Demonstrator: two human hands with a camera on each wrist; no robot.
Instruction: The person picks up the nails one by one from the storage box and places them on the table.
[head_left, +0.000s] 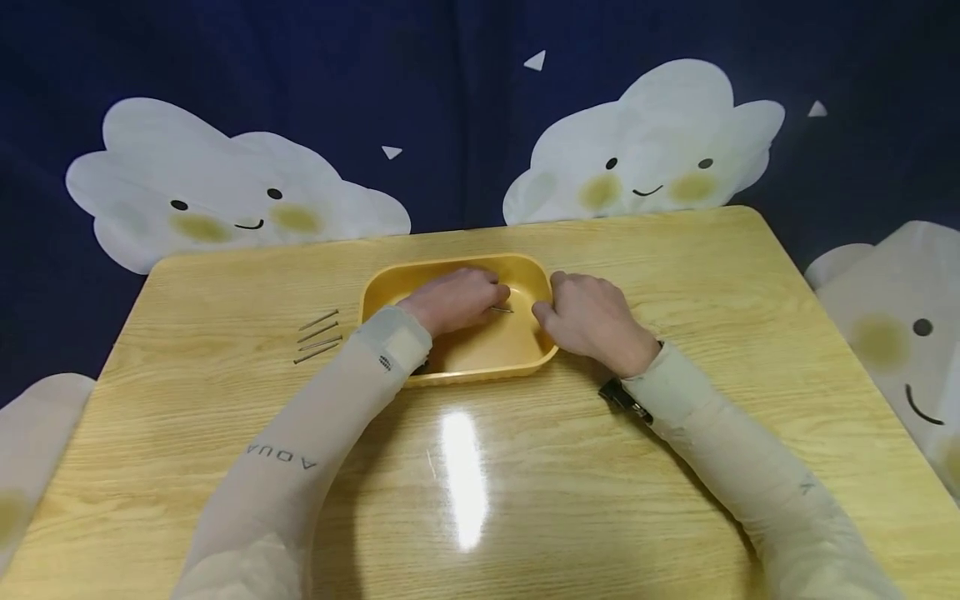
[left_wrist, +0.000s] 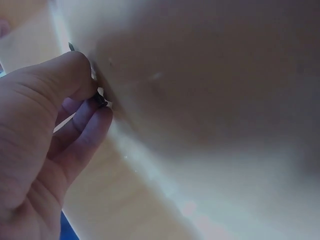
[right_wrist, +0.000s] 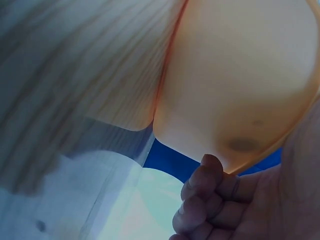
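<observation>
A yellow plastic tray (head_left: 487, 354) stands on the table in the head view. My left hand (head_left: 457, 300) is down inside it, pinching a thin metal nail (head_left: 501, 310) between thumb and fingers. In the left wrist view, the nail's pointed end (left_wrist: 71, 47) pokes out past the thumb and a dark part shows between the fingertips. My right hand (head_left: 592, 315) holds the tray's right rim, its thumb over the edge. From the right wrist, curled fingers (right_wrist: 202, 177) appear against the tray's outer wall (right_wrist: 225, 95).
Several nails (head_left: 318, 337) lie in a loose row on the wooden table (head_left: 570, 483), left of the tray. A dark blue curtain (head_left: 457, 100) with cloud prints hangs behind the table's far edge. My left forearm crosses the tray's front left corner.
</observation>
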